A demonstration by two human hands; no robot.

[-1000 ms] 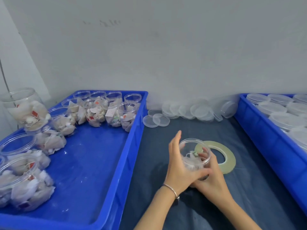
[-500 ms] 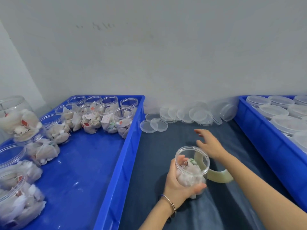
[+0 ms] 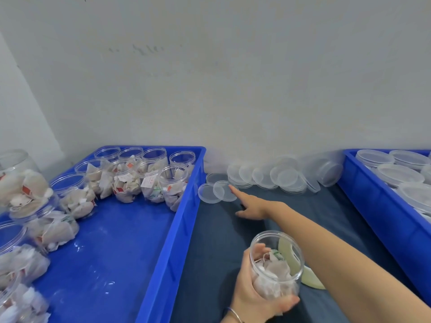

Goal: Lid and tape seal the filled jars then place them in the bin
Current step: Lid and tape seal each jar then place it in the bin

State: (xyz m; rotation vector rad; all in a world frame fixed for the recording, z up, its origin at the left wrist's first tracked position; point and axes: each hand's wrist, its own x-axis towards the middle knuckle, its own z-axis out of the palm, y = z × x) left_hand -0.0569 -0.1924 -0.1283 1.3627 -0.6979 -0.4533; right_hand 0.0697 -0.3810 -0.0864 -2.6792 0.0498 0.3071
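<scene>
My left hand [image 3: 253, 292] grips a clear jar [image 3: 276, 266] filled with tea bags, with no lid on it, low over the dark cloth. My right hand [image 3: 250, 202] reaches far forward, fingers extended, its fingertip touching a clear lid [image 3: 224, 191] that lies beside another lid [image 3: 207, 193] near the left bin's corner. A pale green tape roll [image 3: 310, 279] lies on the cloth behind the jar, partly hidden by it and by my right forearm.
The blue bin [image 3: 179, 229] on the left holds several open filled jars [image 3: 126, 180]. A pile of clear lids [image 3: 275, 176] lies along the wall. The blue bin [image 3: 377, 206] on the right holds lidded jars [image 3: 398, 173].
My right hand left the jar and tape roll and reached forward to the lids near the left bin. My left hand keeps holding the jar.
</scene>
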